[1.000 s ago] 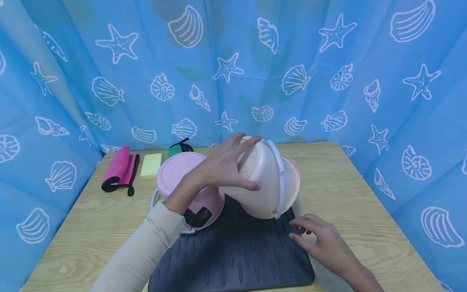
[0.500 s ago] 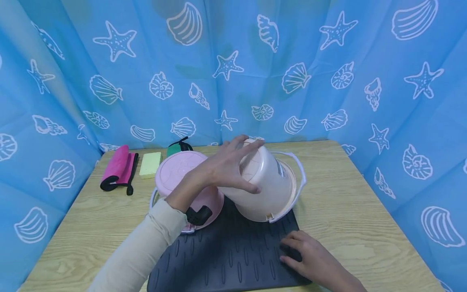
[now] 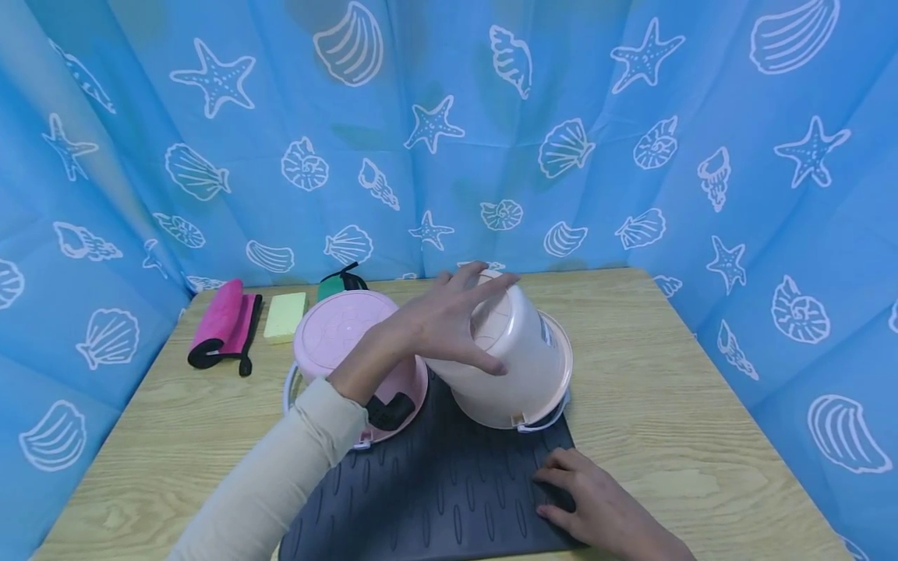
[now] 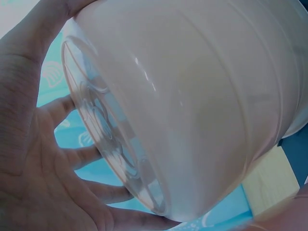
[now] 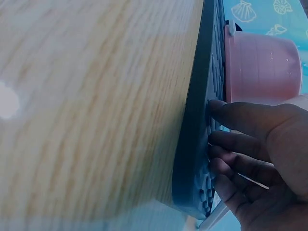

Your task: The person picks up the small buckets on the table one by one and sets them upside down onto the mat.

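Observation:
A cream bucket (image 3: 519, 366) stands upside down and tilted on the dark ribbed mat (image 3: 449, 483), its white handle (image 3: 550, 417) hanging low by the rim. My left hand (image 3: 449, 315) spans the base of that bucket, thumb on the near side and fingers round the far side, as the left wrist view of the bucket (image 4: 192, 106) also shows. Left of it, partly behind my forearm, a pink bucket (image 3: 344, 327) sits upside down. My right hand (image 3: 596, 502) touches the mat's right part with bent fingers; in the right wrist view its fingertips (image 5: 219, 108) meet the mat and hold nothing.
A rolled pink cloth (image 3: 228, 323), a pale yellow sponge (image 3: 285, 318) and a green and black item (image 3: 341, 282) lie at the back left. A blue shell-patterned curtain (image 3: 435, 140) surrounds the wooden table (image 3: 659, 382) at the back and sides.
The cream bucket's handle has swung right and down from across its side to below the rim. My right hand has moved down and left onto the mat. My left hand keeps its grip.

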A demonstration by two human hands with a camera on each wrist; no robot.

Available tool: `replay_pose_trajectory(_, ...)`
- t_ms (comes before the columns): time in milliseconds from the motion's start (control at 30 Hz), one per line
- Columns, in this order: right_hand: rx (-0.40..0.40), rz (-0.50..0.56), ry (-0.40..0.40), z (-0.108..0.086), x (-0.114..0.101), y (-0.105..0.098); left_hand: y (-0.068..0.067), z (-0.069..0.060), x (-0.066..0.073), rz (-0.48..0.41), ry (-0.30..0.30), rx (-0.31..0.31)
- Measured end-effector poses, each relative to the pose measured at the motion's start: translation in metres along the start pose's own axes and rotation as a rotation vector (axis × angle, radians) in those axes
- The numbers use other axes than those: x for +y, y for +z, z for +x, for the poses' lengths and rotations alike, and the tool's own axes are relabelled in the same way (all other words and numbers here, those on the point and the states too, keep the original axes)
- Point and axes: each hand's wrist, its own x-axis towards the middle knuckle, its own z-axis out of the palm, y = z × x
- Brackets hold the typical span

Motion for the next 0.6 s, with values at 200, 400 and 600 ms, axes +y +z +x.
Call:
replay_pose_trajectory(200,0.004,0.006,-0.008,0.0004,0.0015,0.0000,-0.0001,0.0019,-0.0006,0.014,-0.012,-0.030)
replay_pose_trajectory(400,0.044,0.010,-0.048,0.0002,0.0020,0.0008,0.0012,0.0022,-0.0017,0.028,-0.020,-0.051)
replay_pose_trajectory(600,0.033,0.022,-0.039,0.0004,0.0020,0.0020,0.0033,0.0031,-0.0024,0.033,-0.029,-0.063)
